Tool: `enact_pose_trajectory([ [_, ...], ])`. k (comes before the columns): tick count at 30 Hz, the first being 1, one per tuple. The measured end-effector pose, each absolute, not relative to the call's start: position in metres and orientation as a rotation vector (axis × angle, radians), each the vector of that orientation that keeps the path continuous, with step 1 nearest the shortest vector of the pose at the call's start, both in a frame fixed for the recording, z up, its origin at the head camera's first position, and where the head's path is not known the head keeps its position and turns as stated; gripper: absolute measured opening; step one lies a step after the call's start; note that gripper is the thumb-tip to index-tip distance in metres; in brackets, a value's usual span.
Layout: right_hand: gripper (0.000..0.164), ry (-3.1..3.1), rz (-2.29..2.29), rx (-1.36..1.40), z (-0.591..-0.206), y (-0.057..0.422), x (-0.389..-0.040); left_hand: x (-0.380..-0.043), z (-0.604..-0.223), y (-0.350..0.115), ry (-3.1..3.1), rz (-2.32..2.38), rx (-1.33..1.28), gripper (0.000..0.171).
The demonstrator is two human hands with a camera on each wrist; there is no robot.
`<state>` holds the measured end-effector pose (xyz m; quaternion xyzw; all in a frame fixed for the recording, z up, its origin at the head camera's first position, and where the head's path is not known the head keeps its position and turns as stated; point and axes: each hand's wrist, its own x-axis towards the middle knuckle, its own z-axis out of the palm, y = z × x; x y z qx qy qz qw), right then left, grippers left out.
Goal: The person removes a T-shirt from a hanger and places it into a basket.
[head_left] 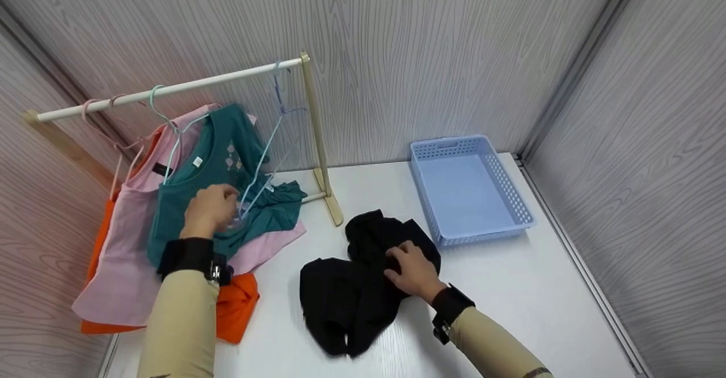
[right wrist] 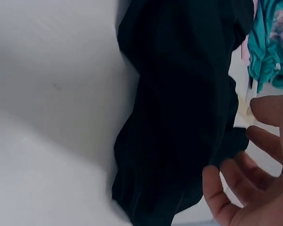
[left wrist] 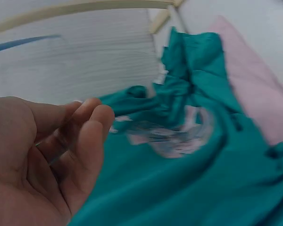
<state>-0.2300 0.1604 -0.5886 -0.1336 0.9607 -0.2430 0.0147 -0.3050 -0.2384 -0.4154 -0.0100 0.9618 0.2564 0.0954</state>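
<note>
My left hand [head_left: 211,210] is raised in front of a teal top [head_left: 184,208] on a mint hanger [head_left: 179,131]. Its fingers bend loosely toward the thumb, and the left wrist view shows nothing gripped. Close beside its fingertips is the lower end of a pale blue-lavender hanger [head_left: 262,156], which hangs bare from the rod. Over a crumpled black garment [head_left: 334,293] on the table hovers my right hand [head_left: 417,270], fingers spread and slightly bent. In the right wrist view these fingers [right wrist: 216,193] are near the cloth without pinching it; whether they touch it I cannot tell.
A rack with a white rod [head_left: 227,79] and wooden posts stands at the left. Pink [head_left: 127,247] and orange [head_left: 238,310] garments hang there behind the teal top, their lower parts reaching the table. A blue plastic basket [head_left: 471,196] sits at the back right, near the walls.
</note>
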Motion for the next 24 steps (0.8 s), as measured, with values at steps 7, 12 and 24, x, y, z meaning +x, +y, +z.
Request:
enact_pose_trajectory([
  [7,0.081,2.830,-0.501,-0.263,-0.595,0.119,-0.227,-0.281,-0.482,-0.215,2.591,0.797,-0.070,0.040],
  [12,0.094,2.801,-0.197,-0.234,-0.618,0.103,-0.212,-0.266,-0.516,-0.177,2.629,0.730,0.121,0.032],
  [24,0.054,2.977,-0.153,-0.359,-0.648,0.111,-0.209,-0.261,-0.527,-0.147,2.698,0.698,0.283,0.027],
])
